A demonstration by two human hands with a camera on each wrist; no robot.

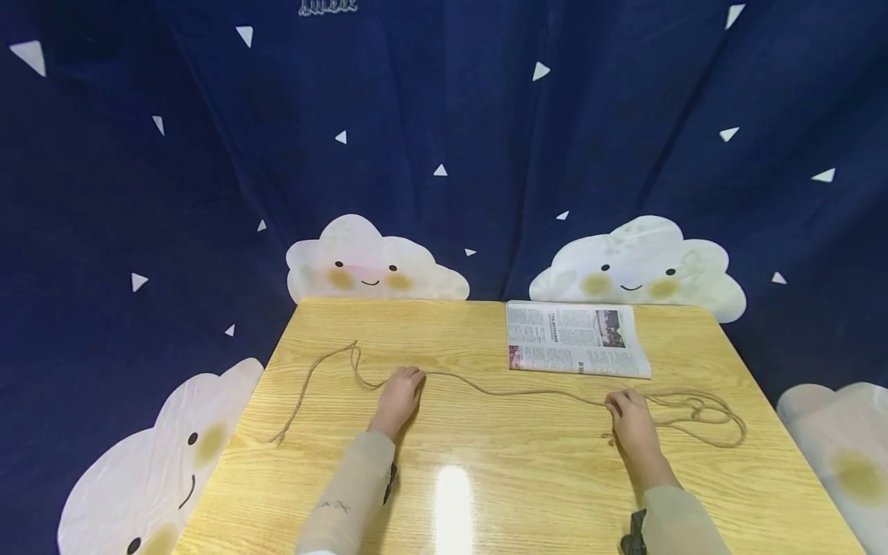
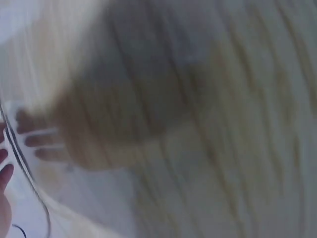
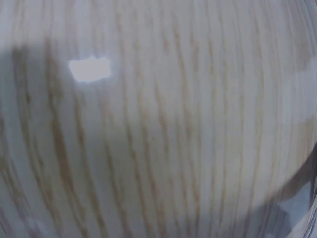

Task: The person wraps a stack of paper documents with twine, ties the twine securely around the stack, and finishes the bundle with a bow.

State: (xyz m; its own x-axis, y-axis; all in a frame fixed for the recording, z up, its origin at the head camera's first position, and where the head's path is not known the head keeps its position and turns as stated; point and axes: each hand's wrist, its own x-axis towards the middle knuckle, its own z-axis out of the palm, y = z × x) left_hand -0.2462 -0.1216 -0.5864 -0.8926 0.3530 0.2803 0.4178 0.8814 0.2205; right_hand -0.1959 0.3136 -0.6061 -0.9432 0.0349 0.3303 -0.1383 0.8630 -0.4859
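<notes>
In the head view, a thin tan cord-like rope (image 1: 520, 392) runs across the middle of a pale yellow wood-grain table (image 1: 534, 478). The left hand (image 1: 401, 391) has bent fingers on it toward the left edge; the right hand (image 1: 630, 416) appears to pinch it nearer the right edge. Handling this stretch well probably calls for a light, even pull between the hands, low to the table, so the slack comes out without dragging the loops by the right edge into a tangle. Those loops seem best freed one at a time. The rope looks soft and limp: wavy between the hands, kinked near the far left corner, with a knotted or frayed end toward the left edge. A folded grey printed newspaper (image 1: 576, 339) lies at the far edge, right of the middle, apart from the rope.

In the left wrist view, bent fingertips stand apart from one another beside a dark line of rope; whether they grip it, I cannot tell.

The right wrist view shows wood grain and glare, with neither rope nor fingers discernible.
</notes>
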